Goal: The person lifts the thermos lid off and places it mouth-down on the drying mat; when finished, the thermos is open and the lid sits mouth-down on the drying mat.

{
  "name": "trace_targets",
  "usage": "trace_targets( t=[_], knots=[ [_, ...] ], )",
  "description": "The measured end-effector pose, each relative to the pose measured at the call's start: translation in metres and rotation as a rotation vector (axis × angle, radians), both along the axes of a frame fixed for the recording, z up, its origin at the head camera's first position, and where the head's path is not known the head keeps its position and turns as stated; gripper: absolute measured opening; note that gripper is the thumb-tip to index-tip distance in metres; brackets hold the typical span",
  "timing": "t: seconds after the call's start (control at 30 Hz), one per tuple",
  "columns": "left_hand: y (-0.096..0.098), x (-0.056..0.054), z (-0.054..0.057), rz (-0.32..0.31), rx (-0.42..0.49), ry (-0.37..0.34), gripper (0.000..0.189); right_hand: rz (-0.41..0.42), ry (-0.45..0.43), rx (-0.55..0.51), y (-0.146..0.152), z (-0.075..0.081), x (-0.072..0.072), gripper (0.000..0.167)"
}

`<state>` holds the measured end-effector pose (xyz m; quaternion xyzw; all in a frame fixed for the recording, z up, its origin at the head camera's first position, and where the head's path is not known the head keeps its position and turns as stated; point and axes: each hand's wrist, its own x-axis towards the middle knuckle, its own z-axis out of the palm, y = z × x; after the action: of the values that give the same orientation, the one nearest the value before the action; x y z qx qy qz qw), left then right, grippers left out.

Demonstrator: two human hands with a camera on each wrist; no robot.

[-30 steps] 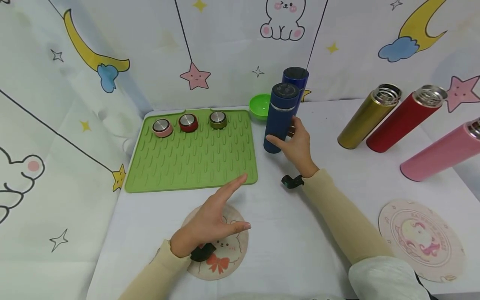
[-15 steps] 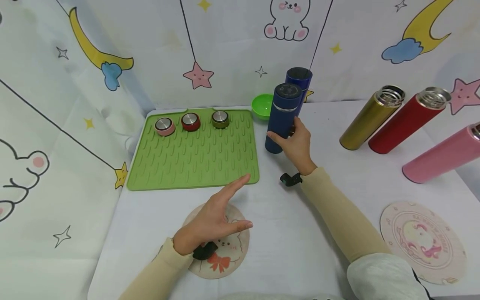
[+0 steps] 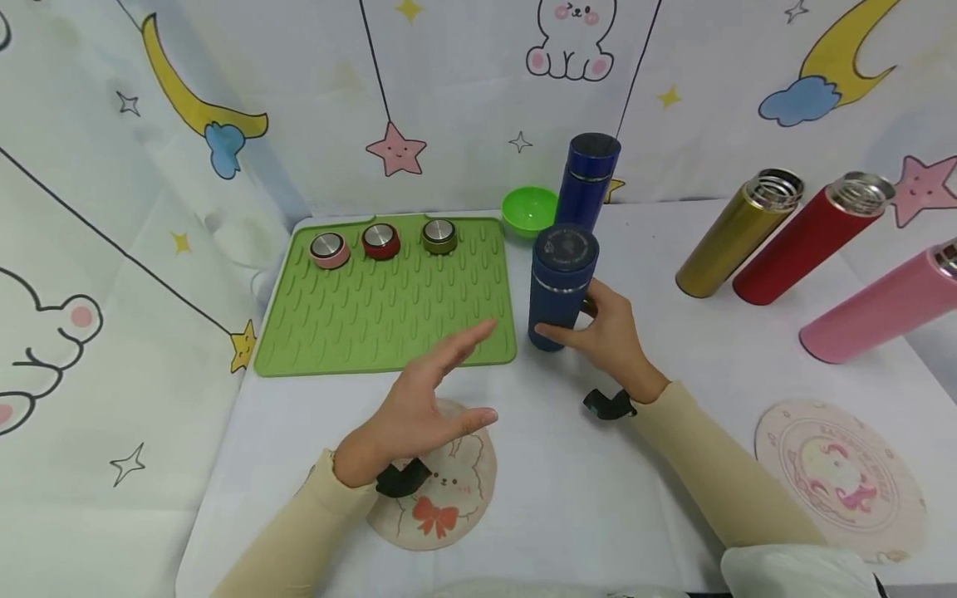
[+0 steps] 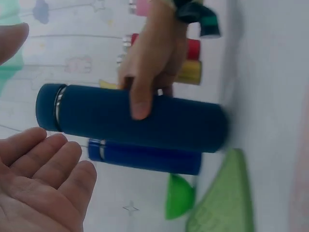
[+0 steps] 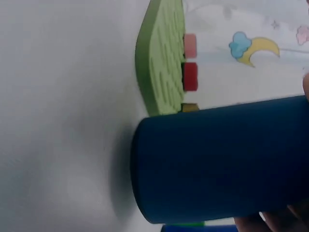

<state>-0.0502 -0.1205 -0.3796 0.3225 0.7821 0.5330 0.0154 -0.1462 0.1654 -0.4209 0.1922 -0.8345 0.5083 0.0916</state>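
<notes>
My right hand [image 3: 609, 336] grips a matte dark blue thermos [image 3: 562, 282] around its lower half, thumb in front. Its lid is on and it stands nearly upright, to the right of the green mat's corner. In the right wrist view, the base of the thermos [image 5: 212, 164] appears just off the white tabletop. My left hand [image 3: 414, 407] hovers over a round bunny coaster [image 3: 441, 523], fingers straight and thumb spread, holding nothing. The left wrist view shows its fingers [image 4: 72, 159] near the lid end of the thermos, apart from it.
A shinier blue thermos [image 3: 586, 183] stands behind, beside a green bowl [image 3: 529, 212]. Pink, red and olive lids [image 3: 439, 237] sit on the green mat [image 3: 381, 324]. Lidless gold [image 3: 733, 237], red [image 3: 807, 241] and pink [image 3: 875, 307] thermoses stand right, above a round unicorn coaster [image 3: 841, 482].
My right hand has brought the dark blue thermos toward me, away from the shinier blue one, showing more of that and the bowl. My left hand has shifted slightly up, still open.
</notes>
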Motion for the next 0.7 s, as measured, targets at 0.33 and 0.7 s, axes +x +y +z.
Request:
trace_targets(
  t=[0.33,0.7],
  knots=[
    [0.022,-0.024,0.055,-0.276,0.135,0.080,0.103,0.356,0.013,0.034,0.002,0.014,0.053,0.079],
    [0.036,-0.013,0.084,-0.629,0.031,0.232,0.076,0.618,0.078,0.078,0.005,0.020,0.076,0.076]
  ],
)
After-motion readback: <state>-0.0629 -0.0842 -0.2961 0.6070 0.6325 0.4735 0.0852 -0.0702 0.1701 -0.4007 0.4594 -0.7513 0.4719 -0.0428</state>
